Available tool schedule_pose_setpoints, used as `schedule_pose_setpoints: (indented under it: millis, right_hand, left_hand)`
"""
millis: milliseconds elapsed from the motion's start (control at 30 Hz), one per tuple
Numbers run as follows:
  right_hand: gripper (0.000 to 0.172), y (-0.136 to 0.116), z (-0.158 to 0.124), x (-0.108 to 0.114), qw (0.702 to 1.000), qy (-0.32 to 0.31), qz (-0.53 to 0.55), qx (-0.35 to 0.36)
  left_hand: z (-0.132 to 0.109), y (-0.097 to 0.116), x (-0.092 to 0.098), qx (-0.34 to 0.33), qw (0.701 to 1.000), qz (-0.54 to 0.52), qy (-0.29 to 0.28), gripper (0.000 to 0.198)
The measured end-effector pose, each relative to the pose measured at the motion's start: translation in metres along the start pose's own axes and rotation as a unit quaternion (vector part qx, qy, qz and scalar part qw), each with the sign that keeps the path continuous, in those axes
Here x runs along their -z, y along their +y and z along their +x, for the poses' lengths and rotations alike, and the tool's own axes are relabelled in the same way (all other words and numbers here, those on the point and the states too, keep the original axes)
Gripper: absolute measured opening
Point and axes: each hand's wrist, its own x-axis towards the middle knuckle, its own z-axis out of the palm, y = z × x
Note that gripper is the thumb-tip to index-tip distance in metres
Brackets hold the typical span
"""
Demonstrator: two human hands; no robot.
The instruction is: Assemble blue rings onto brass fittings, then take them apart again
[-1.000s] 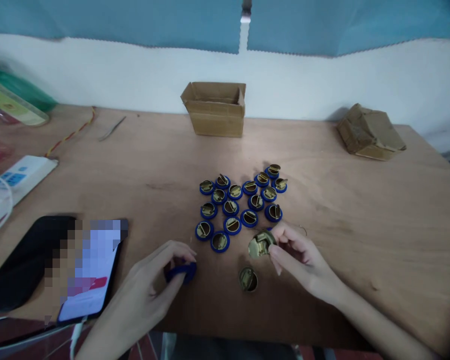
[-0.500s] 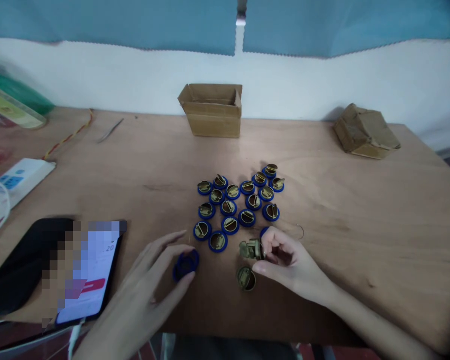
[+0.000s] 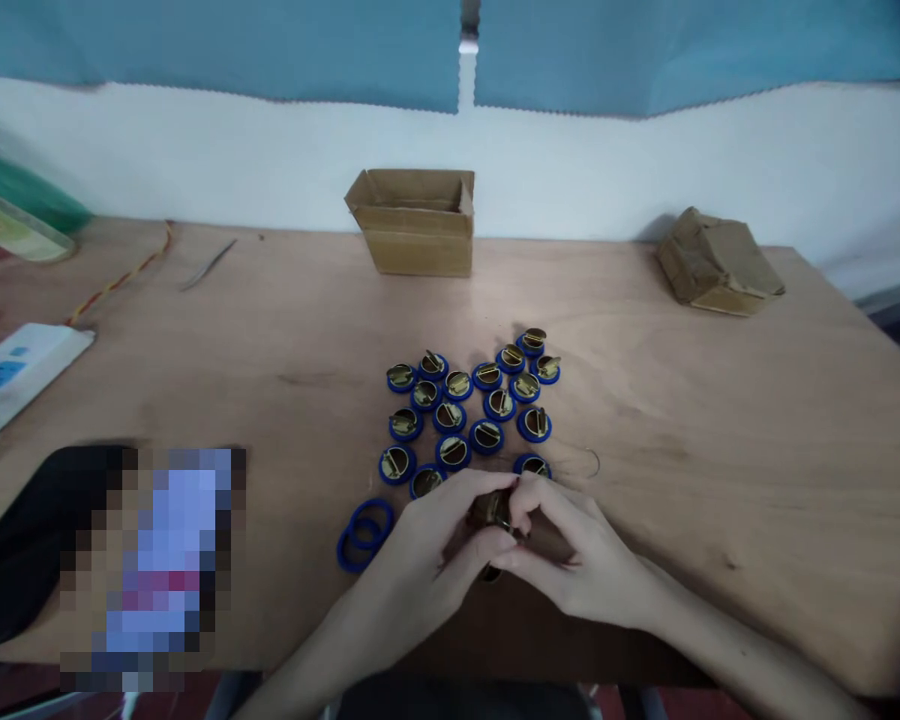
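My left hand (image 3: 439, 560) and my right hand (image 3: 570, 545) meet near the front of the table. The fingers of both are closed round a brass brooch clip (image 3: 491, 510), which they partly cover. Beneath them, another brass piece (image 3: 490, 574) shows only a sliver of its edge. Left of my left hand lie two overlapping blue rings (image 3: 364, 535), touched by neither hand. Beyond my hands, several round brass brooch clips sit in blue rings, among them one (image 3: 454, 452) in the middle and one (image 3: 532, 466) just behind my right fingers.
An open cardboard box (image 3: 424, 240) stands at the back by the wall, and a crumpled cardboard box (image 3: 720, 265) at the back right. On the left lie a phone (image 3: 169, 560), a black object (image 3: 37, 550), a power strip (image 3: 26, 375) and tweezers (image 3: 208, 265).
My left hand has let go of the blue rings and moved right to meet my right hand at the brass brooch clip. The view has shifted slightly.
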Motion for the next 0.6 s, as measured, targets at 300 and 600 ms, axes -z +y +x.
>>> schedule_pose_setpoints:
  millis: [300,600]
  right_hand:
    - [0.009,0.000,0.004,0.011,0.999,-0.017,0.050,-0.012]
    - [0.022,-0.003,0.009,0.013,0.995,-0.043,0.081,-0.042]
  left_hand:
    - [0.001,-0.007,0.003,-0.095,0.995,0.002,0.042,0.038]
    - [-0.003,-0.019,-0.005,-0.178,0.980,0.079,0.039,0.046]
